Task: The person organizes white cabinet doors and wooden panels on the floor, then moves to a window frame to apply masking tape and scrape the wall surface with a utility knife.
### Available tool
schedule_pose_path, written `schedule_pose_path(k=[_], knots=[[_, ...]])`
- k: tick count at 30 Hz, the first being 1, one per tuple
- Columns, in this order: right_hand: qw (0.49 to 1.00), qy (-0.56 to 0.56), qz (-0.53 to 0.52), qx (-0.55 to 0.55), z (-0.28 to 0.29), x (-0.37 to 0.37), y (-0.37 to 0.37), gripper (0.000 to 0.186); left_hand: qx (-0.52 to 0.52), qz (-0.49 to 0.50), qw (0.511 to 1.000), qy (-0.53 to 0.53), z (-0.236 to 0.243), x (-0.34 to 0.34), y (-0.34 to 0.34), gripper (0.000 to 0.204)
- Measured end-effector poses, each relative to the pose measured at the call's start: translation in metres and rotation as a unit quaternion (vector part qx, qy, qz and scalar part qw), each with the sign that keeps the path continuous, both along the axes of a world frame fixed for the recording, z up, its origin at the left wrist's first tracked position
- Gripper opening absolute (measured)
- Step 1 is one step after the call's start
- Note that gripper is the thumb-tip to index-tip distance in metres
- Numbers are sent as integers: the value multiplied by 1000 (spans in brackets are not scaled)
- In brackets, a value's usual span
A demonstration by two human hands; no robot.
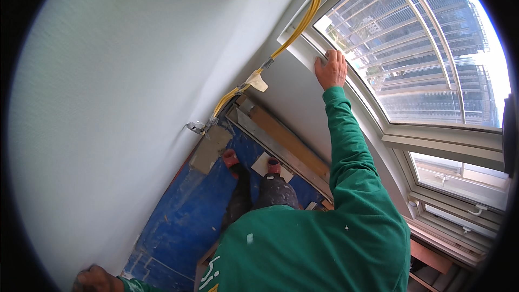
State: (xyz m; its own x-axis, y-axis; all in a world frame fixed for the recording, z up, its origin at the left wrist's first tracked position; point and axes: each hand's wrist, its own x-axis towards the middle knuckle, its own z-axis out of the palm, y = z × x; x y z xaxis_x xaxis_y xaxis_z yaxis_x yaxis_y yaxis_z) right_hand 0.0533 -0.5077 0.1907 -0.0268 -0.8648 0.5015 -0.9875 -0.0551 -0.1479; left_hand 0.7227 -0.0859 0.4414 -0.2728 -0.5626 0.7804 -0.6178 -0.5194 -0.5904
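Observation:
My right hand (331, 70), in a green sleeve, reaches up to the window frame (354, 84). Its fingers are bent over the pale frame's inner edge, with the thumb a little apart. Low on the left, my left hand (96, 279) is against the pale wall (124, 103) with its fingers curled. It is dark and cut by the picture's rim, so what it holds, if anything, is hidden.
Yellow cables (303, 24) hang along the wall corner, taped in places, ending near a grey metal box (195, 126). Wooden boards (286, 132) lean under the window. My feet are on a blue, dusty floor covering (189, 205), beside a cardboard piece (211, 148).

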Motion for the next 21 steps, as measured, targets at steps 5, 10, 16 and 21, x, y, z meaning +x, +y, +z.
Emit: schedule_pose_path(k=[5, 10, 16, 21], knots=[[1000, 11, 4, -2, 4, 5, -5, 32, -54, 64, 996, -9, -13, 9, 7, 63], [1000, 6, 2, -15, -2, 2, -3, 32, -36, 33, 999, -20, -19, 29, 21, 63], [1000, 13, -5, -8, 1, 10, -11, 31, -28, 29, 997, -62, -12, 22, 11, 59], [1000, -1, 5, -19, 1, 9, -8, 30, -42, 29, 997, -63, -9, 17, 9, 57]])
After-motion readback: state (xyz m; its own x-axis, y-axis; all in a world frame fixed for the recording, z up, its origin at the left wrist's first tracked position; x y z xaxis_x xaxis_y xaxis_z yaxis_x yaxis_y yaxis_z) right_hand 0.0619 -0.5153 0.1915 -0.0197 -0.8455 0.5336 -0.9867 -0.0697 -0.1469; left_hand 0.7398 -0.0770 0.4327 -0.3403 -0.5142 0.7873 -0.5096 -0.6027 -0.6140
